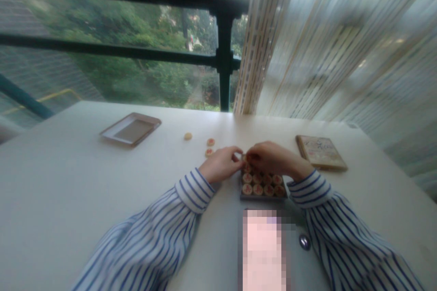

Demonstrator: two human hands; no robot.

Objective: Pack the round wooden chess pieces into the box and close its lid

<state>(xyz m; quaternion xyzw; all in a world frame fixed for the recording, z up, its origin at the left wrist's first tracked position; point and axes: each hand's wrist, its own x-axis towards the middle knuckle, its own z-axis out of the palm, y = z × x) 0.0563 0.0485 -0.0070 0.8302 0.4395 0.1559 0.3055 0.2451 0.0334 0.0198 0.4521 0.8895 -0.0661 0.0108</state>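
Note:
A dark box [263, 198] holds rows of round wooden pieces [258, 189] with red characters. At its back left corner, my left hand [223, 163] and my right hand [269, 158] meet. Between their fingertips is a small round piece [245, 157]; both hands have their fingers closed at it, and part of it is hidden. My right hand covers the back rows of the box. Just behind my left hand, two red-marked pieces [210, 142] lie on the white table. A plain-looking piece [188, 136] lies farther left.
On the left of the white table [102, 182] sits a shallow tray [130, 129]. A flat box with a printed lid [321, 153] lies at the right. Near the front are a blurred-out upright shape [262, 250] and a small dark oval object [304, 242].

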